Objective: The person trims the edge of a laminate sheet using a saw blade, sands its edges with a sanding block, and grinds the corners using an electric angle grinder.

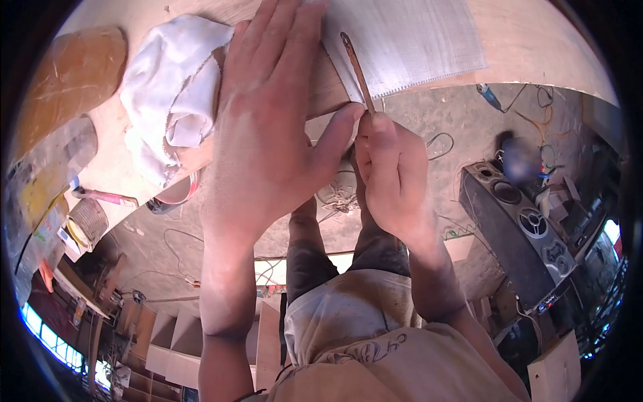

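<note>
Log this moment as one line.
left hand: palm down; right hand: holding thin strip; strip: over pale sheet; white cloth: beside left hand

The person wore a loose, pale tan shirt [348,300], lightly smudged, with dark, script-like lettering [372,349] across its front, and dark legwear [380,253]. The left hand [264,130] and right hand [394,171] were bare.

A pale wooden surface [536,50] is stretching across the top of the view. A grey-white sheet [418,43] is lying flat on it, a crumpled white cloth [174,74] is resting farther left, and an amber container [80,74] is sitting beyond the cloth.
</note>
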`<action>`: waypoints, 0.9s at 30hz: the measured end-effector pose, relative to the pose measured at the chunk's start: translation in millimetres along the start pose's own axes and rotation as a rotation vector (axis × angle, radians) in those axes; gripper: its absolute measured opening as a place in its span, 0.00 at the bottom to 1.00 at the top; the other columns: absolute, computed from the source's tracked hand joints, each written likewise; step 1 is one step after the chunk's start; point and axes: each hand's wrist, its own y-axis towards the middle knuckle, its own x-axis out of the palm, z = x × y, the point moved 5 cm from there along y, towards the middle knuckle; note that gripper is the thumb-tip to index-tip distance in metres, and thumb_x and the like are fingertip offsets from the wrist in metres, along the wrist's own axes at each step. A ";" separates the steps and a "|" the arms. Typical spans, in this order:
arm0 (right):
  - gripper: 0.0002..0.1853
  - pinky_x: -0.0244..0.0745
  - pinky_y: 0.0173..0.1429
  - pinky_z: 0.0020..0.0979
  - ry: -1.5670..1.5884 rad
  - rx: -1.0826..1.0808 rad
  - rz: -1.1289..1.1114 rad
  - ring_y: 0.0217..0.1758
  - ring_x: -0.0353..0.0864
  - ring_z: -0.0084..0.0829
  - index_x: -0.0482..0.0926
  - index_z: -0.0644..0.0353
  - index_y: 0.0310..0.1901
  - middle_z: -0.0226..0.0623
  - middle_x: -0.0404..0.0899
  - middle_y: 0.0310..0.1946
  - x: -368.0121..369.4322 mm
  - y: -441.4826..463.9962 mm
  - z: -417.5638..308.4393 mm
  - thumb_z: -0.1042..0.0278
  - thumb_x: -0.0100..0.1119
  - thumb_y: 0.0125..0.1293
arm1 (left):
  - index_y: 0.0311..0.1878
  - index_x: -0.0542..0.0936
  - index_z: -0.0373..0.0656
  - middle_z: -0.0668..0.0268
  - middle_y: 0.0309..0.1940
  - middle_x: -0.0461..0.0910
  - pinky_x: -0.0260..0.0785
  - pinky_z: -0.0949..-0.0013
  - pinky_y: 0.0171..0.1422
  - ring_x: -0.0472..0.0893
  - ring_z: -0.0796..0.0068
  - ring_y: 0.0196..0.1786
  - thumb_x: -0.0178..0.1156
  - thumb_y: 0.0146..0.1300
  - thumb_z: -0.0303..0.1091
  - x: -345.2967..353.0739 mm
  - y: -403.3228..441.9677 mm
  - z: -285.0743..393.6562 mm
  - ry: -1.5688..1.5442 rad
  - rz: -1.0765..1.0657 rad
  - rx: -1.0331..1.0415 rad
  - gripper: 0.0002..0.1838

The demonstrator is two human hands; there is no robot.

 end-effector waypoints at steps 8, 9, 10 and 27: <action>0.19 0.66 0.48 0.57 -0.073 0.030 0.004 0.27 0.83 0.48 0.77 0.65 0.37 0.42 0.84 0.24 5.8 0.2 -1.6 0.62 0.38 0.79 | 0.77 0.55 0.33 0.47 0.74 0.62 0.50 0.46 0.81 0.59 0.43 0.78 0.62 0.60 0.29 -4.2 -0.4 -2.6 0.008 0.002 -0.001 0.43; 0.19 0.66 0.48 0.58 -0.058 0.030 0.008 0.27 0.82 0.49 0.76 0.65 0.38 0.41 0.83 0.24 6.4 0.0 -1.7 0.62 0.38 0.79 | 0.77 0.55 0.33 0.47 0.75 0.62 0.50 0.46 0.81 0.59 0.43 0.78 0.62 0.60 0.29 -4.4 -0.3 -2.6 0.008 0.001 -0.001 0.43; 0.18 0.65 0.48 0.59 -0.043 0.031 0.012 0.27 0.82 0.49 0.76 0.65 0.38 0.41 0.83 0.24 7.0 -0.1 -1.7 0.62 0.39 0.79 | 0.77 0.55 0.33 0.47 0.75 0.62 0.50 0.46 0.81 0.59 0.43 0.78 0.62 0.60 0.29 -4.6 -0.7 -2.8 0.009 0.002 -0.001 0.43; 0.27 0.50 0.22 0.27 0.269 0.073 0.102 0.17 0.55 0.19 0.63 0.59 0.25 0.27 0.59 0.16 -0.2 -49.5 29.3 0.49 0.35 0.82 | 0.77 0.55 0.34 0.47 0.75 0.61 0.49 0.46 0.81 0.58 0.43 0.78 0.62 0.60 0.30 -6.4 2.9 -1.5 0.006 -0.014 -0.004 0.43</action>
